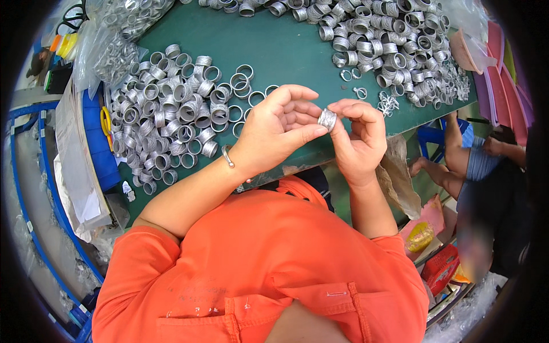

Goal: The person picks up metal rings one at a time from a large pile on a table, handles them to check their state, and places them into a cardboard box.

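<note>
A wide silver metal ring point(327, 119) is held up above the near edge of the green table. My right hand point(361, 143) pinches it between thumb and fingertips. From the other side my left hand point(274, 126) has its thumb against the same ring, its other fingers curved behind. Left of my hands spreads a heap of similar silver rings point(177, 108); a few lie singly beside my left wrist. Another large heap of rings point(394, 46) covers the far right of the table. Next to that heap lie small branch-shaped metal pieces point(388, 103) and a few thin rings point(359, 92).
Clear plastic bags of metal parts point(123, 54) stand at the far left, near a blue bin point(98, 137) and yellow-handled scissors point(106, 121). A blue-framed rack point(43, 188) is at the left. Another person point(480, 171) sits at the right, by pink and purple sheets point(506, 91).
</note>
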Tool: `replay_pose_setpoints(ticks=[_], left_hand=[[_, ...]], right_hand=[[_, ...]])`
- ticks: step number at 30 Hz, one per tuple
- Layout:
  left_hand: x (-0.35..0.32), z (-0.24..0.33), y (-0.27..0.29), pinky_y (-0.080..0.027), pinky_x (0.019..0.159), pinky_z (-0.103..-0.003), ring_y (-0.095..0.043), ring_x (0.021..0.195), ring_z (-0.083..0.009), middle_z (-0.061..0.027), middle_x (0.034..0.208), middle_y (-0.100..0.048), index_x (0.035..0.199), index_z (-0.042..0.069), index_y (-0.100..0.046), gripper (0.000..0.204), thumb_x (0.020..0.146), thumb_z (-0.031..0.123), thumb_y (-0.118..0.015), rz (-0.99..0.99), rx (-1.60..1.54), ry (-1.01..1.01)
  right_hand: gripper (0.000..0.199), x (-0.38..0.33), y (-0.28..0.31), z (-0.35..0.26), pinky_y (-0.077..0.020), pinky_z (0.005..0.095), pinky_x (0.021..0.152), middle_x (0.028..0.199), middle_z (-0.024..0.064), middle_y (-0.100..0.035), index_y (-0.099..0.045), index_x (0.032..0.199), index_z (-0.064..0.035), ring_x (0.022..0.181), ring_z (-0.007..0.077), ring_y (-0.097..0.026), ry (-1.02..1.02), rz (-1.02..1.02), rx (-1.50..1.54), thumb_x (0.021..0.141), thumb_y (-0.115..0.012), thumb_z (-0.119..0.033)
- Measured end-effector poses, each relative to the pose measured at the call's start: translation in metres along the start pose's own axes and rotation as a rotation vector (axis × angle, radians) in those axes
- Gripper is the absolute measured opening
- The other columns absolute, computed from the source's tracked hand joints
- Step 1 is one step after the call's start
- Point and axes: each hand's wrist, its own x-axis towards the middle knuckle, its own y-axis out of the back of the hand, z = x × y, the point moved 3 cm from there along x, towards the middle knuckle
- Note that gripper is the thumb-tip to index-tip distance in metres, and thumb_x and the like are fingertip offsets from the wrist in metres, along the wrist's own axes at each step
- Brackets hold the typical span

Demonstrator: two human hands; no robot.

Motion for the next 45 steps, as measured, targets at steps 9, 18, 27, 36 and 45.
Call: replay_pose_setpoints(ticks=[9,18,27,36,45], left_hand=[[-0.001,-0.006,0.003,-0.051,0.085,-0.029,-0.061,0.097,-0.0178,-0.0108,0.106,-0.058,0.114,-0.001,-0.05,0.035,0.082,-0.006,-0.063,-0.031,0.168,-0.049],[0.001,-0.009,0.012,-0.05,0.083,-0.025,-0.059,0.095,-0.0132,-0.0076,0.103,-0.058,0.107,-0.001,-0.055,0.023,0.085,-0.004,-0.06,0.012,0.253,-0.077],[0.003,-0.004,0.013,-0.05,0.081,-0.025,-0.06,0.094,-0.0136,-0.0075,0.102,-0.058,0.106,-0.002,-0.056,0.021,0.085,-0.004,-0.059,-0.013,0.343,-0.082],[0.006,-0.002,0.015,-0.05,0.081,-0.025,-0.059,0.094,-0.0134,-0.0078,0.103,-0.058,0.105,-0.002,-0.056,0.021,0.085,-0.004,-0.059,-0.021,0.362,-0.087],[0.013,-0.001,0.012,-0.05,0.082,-0.026,-0.059,0.094,-0.0134,-0.0078,0.104,-0.059,0.105,-0.001,-0.056,0.019,0.086,-0.003,-0.059,-0.036,0.356,-0.05]], right_hand=[[0.018,0.004,0.018,-0.023,-0.0499,0.0299,0.067,0.082,0.0111,-0.063,-0.061,0.076,-0.0011,0.077,0.0229,-0.061,0.109,-0.087,-0.293,0.069,-0.06,0.016],[0.018,-0.081,0.162,0.02,-0.0499,0.0327,0.075,0.089,0.015,-0.062,-0.06,0.082,0.0013,0.083,0.0282,-0.062,-0.284,-0.004,-1.027,0.072,-0.053,0.014],[0.02,0.046,0.05,0.025,-0.0456,0.0373,0.071,0.083,0.0107,-0.059,-0.065,0.093,-0.0041,0.077,0.0288,-0.056,0.225,0.075,-0.89,0.074,-0.066,0.002],[0.021,0.067,0.034,0.046,-0.0457,0.0404,0.068,0.084,0.0115,-0.056,-0.055,0.08,-0.0031,0.079,0.0311,-0.055,0.131,0.034,-0.982,0.071,-0.074,-0.008],[0.038,0.042,0.044,0.047,-0.0493,0.0286,0.08,0.116,0.0171,-0.057,-0.043,0.102,-0.0042,0.096,0.0173,-0.059,-0.201,0.133,-0.021,0.075,-0.066,0.011]])
